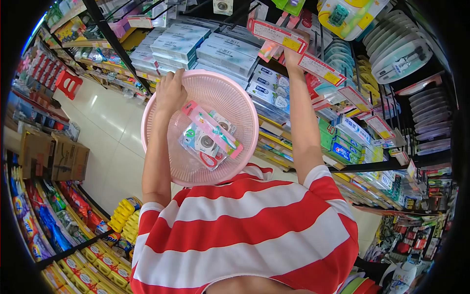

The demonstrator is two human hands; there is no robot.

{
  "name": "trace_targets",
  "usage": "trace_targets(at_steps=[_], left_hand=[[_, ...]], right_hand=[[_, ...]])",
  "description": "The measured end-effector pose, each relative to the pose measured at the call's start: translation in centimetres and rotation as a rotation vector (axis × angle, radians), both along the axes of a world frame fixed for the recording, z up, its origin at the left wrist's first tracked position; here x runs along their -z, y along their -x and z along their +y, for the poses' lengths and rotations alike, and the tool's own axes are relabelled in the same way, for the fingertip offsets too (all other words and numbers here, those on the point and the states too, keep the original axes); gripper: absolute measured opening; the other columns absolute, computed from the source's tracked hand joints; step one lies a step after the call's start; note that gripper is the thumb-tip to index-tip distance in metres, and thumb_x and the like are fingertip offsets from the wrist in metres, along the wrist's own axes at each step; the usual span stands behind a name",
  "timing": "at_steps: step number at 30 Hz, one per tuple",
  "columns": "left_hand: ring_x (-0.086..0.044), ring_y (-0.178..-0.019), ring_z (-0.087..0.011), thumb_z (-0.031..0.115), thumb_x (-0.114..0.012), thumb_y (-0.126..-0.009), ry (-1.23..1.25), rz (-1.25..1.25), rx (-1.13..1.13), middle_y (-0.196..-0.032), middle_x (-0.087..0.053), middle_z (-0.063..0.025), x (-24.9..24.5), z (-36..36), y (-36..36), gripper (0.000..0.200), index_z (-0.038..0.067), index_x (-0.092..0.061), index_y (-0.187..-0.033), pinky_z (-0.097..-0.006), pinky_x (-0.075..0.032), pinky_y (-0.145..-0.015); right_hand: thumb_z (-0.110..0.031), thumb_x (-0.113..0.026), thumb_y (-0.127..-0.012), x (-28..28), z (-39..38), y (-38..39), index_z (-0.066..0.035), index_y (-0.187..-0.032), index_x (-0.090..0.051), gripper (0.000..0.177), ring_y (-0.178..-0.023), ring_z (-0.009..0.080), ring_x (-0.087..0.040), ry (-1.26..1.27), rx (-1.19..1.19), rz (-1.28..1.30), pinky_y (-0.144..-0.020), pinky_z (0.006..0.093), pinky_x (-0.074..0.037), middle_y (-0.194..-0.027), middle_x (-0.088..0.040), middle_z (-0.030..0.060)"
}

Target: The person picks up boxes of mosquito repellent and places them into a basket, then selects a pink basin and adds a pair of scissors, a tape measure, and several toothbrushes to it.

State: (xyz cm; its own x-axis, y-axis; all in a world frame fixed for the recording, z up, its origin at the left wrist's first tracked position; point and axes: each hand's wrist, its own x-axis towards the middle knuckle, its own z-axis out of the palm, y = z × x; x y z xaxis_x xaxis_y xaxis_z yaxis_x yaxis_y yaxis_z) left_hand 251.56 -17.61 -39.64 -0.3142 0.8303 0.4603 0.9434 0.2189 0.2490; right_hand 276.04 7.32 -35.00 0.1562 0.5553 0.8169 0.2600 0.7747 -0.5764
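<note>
My left hand [170, 92] is closed over the left rim of a pink plastic basket [248, 115], holding it in front of my body. Inside the basket lie a toothbrush in a pink pack [214, 128] and clear packs with a round silver piece [205, 142] and a red looped piece [210, 160]. Up at the hanging rack, my right hand [293, 51] reaches among the goods beside small pink packs [270, 50]. Red-and-white price tags [281, 36] partly cover that hand, so its fingers and anything in them are hidden.
Stacked toothpaste boxes [230, 53] fill the shelf behind the basket. Packaged toothbrushes [399, 56] hang at the right, above green boxes [338, 142]. Cardboard boxes [54, 156] and a red stool [69, 85] stand along the aisle floor [117, 157]. Yellow bottles [125, 215] are at lower left.
</note>
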Motion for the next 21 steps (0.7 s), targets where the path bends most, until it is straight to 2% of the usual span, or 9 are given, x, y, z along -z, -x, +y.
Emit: trace_targets(at_steps=[3, 9, 12, 18, 21], left_hand=[[-0.054, -0.093, -0.0348, 0.006, -0.049, -0.074, 0.0, 0.006, -0.008, -0.095, -0.058, -0.0162, -0.1, 0.1, -0.1, 0.044, 0.009, -0.053, -0.117, -0.0475, -0.04, -0.081], [-0.054, -0.094, -0.0342, 0.007, -0.049, -0.075, 0.013, 0.002, 0.007, -0.098, -0.057, -0.0159, -0.2, 0.5, -0.2, 0.044, 0.01, -0.052, -0.118, -0.0472, -0.039, -0.082], [-0.054, -0.094, -0.0343, 0.007, -0.049, -0.075, 0.029, -0.005, 0.006, -0.098, -0.057, -0.0159, -0.2, 0.6, -0.4, 0.044, 0.01, -0.052, -0.119, -0.0471, -0.039, -0.082], [-0.053, -0.094, -0.0341, 0.007, -0.049, -0.075, 0.014, 0.0, 0.018, -0.098, -0.057, -0.0159, 0.0, 0.5, -0.4, 0.044, 0.01, -0.052, -0.119, -0.0468, -0.039, -0.082], [-0.053, -0.094, -0.034, 0.007, -0.049, -0.075, 0.008, -0.005, 0.011, -0.098, -0.057, -0.0159, -0.1, 0.3, -0.4, 0.044, 0.01, -0.052, -0.118, -0.0463, -0.039, -0.082]], right_hand=[[-0.024, -0.068, -0.08, -0.5, -0.3, -0.2, 0.0, -0.088, -0.059, 0.027, -0.071, 0.0218, -0.061, 0.065, -0.048, 0.042, -0.066, 0.0326, -0.048, -0.08, -0.062, 0.012], [-0.02, -0.06, -0.084, -0.6, 0.8, -1.1, 0.002, -0.087, -0.059, 0.022, -0.073, 0.0244, -0.062, 0.111, -0.108, -0.089, -0.067, 0.0349, -0.047, -0.082, -0.063, 0.0147], [-0.008, -0.066, -0.076, -0.8, 1.0, -1.8, -0.001, -0.097, -0.056, 0.024, -0.092, 0.0271, -0.061, 0.161, -0.057, -0.155, -0.082, 0.0332, -0.045, -0.097, -0.062, 0.0156], [-0.013, -0.065, -0.078, -0.8, -0.3, -1.9, 0.0, -0.1, -0.054, 0.027, -0.089, 0.0319, -0.06, 0.114, -0.005, -0.093, -0.081, 0.0355, -0.046, -0.092, -0.061, 0.0191], [-0.018, -0.053, -0.089, 0.0, -0.1, -1.6, 0.004, -0.098, -0.05, 0.024, -0.076, 0.0233, -0.058, 0.133, 0.039, -0.051, -0.07, 0.0327, -0.046, -0.084, -0.058, 0.014]])
